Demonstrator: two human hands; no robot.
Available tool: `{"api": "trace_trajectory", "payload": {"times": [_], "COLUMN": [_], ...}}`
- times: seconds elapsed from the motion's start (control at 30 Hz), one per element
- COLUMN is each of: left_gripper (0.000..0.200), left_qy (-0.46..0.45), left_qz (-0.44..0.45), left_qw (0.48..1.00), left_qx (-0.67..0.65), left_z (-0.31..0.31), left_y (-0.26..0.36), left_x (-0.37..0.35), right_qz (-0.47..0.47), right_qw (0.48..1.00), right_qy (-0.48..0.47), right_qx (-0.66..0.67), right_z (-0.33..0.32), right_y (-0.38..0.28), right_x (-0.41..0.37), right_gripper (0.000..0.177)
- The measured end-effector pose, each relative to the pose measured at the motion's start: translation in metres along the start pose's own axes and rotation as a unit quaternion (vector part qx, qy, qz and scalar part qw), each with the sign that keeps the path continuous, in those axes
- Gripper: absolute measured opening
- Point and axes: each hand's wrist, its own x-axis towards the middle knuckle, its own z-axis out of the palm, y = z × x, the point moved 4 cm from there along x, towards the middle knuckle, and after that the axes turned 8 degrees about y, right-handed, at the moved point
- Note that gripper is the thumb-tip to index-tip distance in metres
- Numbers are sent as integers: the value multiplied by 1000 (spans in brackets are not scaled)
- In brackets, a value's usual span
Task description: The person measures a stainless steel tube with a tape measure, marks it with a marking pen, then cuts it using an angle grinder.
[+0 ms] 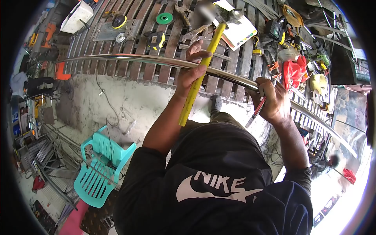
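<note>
A long shiny steel tube (117, 58) lies across the front edge of a slatted metal workbench (137, 39). My left hand (194, 64) grips a yellow-handled hammer (197, 82) and rests against the tube near its middle; the hammer's head (225, 15) points away over the bench. My right hand (273, 101) clasps the tube further right and also holds a red marker pen (256, 111) that points down.
The bench carries tape measures (156, 39), a green disc (164, 18), pliers, a white notebook (241, 31), a red bag (294, 72) and power tools. A turquoise plastic chair (100, 166) stands on the concrete floor below left, beside steel rods.
</note>
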Motion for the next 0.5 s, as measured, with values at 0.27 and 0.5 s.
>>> {"api": "trace_trajectory", "payload": {"times": [0.27, 0.5], "left_gripper": [41, 46], "left_qy": [-30, -53], "left_qz": [-16, -171], "left_qw": [999, 978], "left_qx": [-18, -109], "left_z": [9, 16], "left_y": [29, 32], "left_x": [-14, -33], "right_qz": [-24, -28], "right_qw": [1000, 999], "right_qy": [11, 15], "right_qx": [-14, -29], "right_z": [-14, -13], "right_y": [-11, -14], "right_x": [8, 6], "right_gripper": [33, 37]}}
